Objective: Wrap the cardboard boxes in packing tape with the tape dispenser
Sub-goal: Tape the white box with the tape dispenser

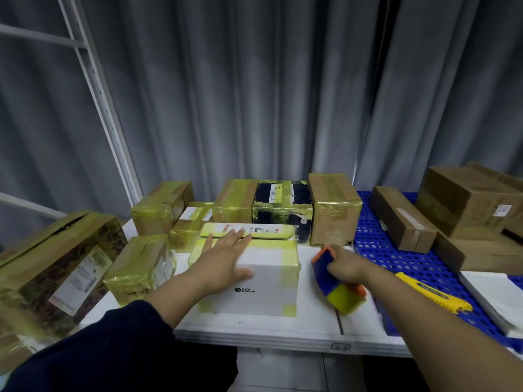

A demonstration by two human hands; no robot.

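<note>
A white box (266, 284) with yellow tape along its edges lies in the middle of the white table (283, 332). My left hand (226, 256) rests flat on its top, fingers spread. Just right of the box, my right hand (346, 267) grips the blue and orange tape dispenser (336, 281), which carries a roll of yellow tape and hangs tilted over the table. Behind the white box stand several boxes wrapped in yellow tape, such as a tall brown one (334, 207) and a black one (283, 205).
Untaped brown boxes (402, 219) (469, 202) sit on a blue perforated panel (376, 250) at the right. A yellow utility knife (433, 292) lies there next to a white slab (492, 295). Taped boxes (51, 267) (141, 267) crowd the left. Grey curtains hang behind.
</note>
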